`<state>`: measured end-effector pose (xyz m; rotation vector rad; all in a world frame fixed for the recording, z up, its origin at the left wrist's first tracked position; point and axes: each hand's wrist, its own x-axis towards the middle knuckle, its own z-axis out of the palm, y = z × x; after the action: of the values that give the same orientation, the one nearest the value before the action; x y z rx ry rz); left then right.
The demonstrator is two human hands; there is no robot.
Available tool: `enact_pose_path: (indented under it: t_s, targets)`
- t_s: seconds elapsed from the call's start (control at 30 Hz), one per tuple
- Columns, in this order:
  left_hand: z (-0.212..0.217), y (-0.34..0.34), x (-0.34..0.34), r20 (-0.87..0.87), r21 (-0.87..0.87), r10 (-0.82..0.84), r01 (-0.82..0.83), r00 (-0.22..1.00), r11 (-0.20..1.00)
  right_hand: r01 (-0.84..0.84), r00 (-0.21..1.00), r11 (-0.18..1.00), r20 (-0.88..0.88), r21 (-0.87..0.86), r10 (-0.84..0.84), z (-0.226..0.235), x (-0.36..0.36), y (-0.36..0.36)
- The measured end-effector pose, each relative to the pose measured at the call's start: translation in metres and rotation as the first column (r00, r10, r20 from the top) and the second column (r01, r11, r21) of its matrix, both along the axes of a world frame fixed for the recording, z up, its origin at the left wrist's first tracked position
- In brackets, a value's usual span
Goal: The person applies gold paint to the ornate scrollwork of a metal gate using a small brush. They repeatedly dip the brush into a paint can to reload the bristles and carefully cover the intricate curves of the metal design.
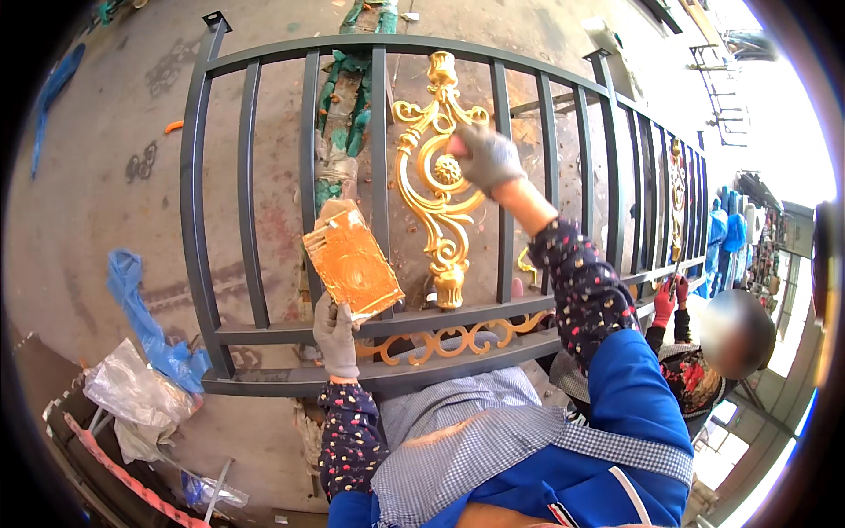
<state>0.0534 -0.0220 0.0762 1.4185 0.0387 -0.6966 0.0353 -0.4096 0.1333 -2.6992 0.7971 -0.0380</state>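
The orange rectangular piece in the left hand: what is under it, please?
Dark railing bars pass partly under the orange piece; their covered stretches and the underside of the piece cannot be seen.

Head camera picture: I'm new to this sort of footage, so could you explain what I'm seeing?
No machine here: a person wears the camera on their head, looking down; its wide lens bends straight edges. The wearer's gloved left hand has its grip on a flat rectangular piece, orange-gold on top. The gloved right hand is over a gold ornament in a dark metal railing; whether it holds anything is hard to tell. Blue plastic lies on the floor. Off to the right is a co-worker in red gloves.
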Motion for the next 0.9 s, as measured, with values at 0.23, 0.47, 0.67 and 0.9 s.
enact_pose_path:
  t_s: [0.23, 0.47, 0.67, 0.9]
  targets:
    - [-0.004, 0.000, 0.000, 0.017, 0.059, 0.021, -0.022, 1.000, 0.998, -0.138, 0.972, 0.974, -0.215, -0.178, 0.098, -0.031, 0.126, -0.079]
    - [0.002, -0.004, 0.001, 0.029, 0.137, 0.107, -0.109, 0.994, 0.984, -0.230, 0.909, 0.947, -0.398, -0.224, 0.127, -0.013, 0.118, -0.105]
    - [0.001, -0.009, 0.000, 0.057, 0.135, 0.104, -0.111, 0.993, 0.985, -0.268, 0.941, 0.947, -0.260, -0.178, 0.217, -0.035, 0.130, -0.100]
    - [0.000, -0.006, -0.002, 0.058, 0.133, 0.133, -0.139, 0.989, 0.981, -0.276, 0.886, 0.913, -0.448, -0.300, 0.120, -0.002, 0.118, -0.095]
